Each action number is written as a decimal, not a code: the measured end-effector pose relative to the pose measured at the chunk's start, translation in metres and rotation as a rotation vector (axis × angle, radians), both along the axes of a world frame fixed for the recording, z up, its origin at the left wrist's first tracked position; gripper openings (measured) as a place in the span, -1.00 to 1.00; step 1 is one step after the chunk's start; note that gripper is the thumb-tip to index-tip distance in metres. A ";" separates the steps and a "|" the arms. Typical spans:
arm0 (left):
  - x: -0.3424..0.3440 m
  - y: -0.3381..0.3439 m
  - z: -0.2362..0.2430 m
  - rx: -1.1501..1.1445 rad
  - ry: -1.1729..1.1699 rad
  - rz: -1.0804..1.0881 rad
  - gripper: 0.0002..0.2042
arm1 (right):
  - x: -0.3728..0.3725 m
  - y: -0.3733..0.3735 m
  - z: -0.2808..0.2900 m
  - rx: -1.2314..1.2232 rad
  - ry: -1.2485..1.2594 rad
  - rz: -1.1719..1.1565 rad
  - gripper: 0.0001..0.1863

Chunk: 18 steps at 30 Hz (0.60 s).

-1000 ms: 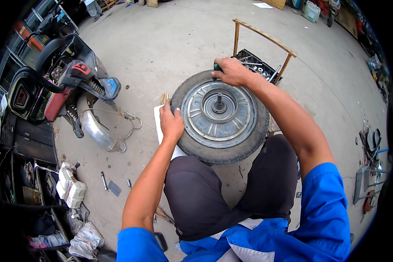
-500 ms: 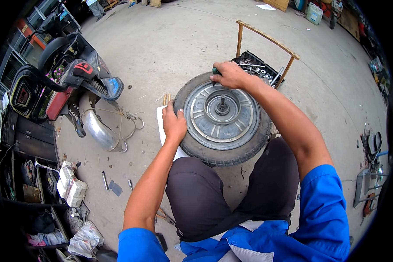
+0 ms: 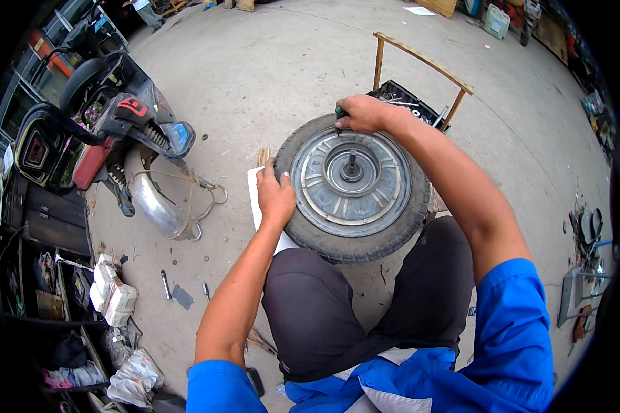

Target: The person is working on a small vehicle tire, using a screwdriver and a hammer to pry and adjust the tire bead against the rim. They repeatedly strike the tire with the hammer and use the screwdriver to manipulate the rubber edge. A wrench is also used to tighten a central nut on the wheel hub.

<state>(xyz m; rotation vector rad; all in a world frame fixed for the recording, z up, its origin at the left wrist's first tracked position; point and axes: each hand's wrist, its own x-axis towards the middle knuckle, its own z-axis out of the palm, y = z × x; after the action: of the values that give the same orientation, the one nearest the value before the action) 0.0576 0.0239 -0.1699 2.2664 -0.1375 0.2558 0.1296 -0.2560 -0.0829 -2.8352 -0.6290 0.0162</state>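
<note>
A wheel with a black tyre and a grey metal hub cover lies flat in front of my knees. From its centre a short dark axle stands up. My left hand grips the tyre's left side, fingers over the edge. At the far side of the wheel my right hand is closed round the green handle of a screwdriver. Its shaft points down at the outer ring of the hub cover, where small screws sit. Whether the tip sits in a screw is too small to tell.
Behind the wheel stands a black tool crate with a wooden handle frame. A partly stripped scooter and a silver curved fender are at the left. A socket tool lies on the floor near cluttered shelves.
My right hand has turned a little at the wrist and shifted slightly, still round the screwdriver. My left hand stays on the tyre.
</note>
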 end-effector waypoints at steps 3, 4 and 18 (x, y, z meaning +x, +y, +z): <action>0.000 0.002 -0.001 0.014 0.005 0.005 -0.51 | -0.009 0.008 0.009 -0.033 0.055 -0.053 -0.57; 0.000 0.001 -0.001 0.021 0.010 0.005 -0.51 | -0.014 0.012 0.011 -0.035 0.040 -0.063 -0.56; 0.000 -0.001 -0.001 0.015 0.002 0.015 -0.50 | -0.028 0.026 0.001 0.012 -0.107 -0.288 -0.53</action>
<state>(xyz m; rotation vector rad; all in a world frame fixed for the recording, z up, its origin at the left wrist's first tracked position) 0.0578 0.0232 -0.1713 2.2830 -0.1211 0.2613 0.1018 -0.2296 -0.0816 -2.9011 -0.2342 -0.1888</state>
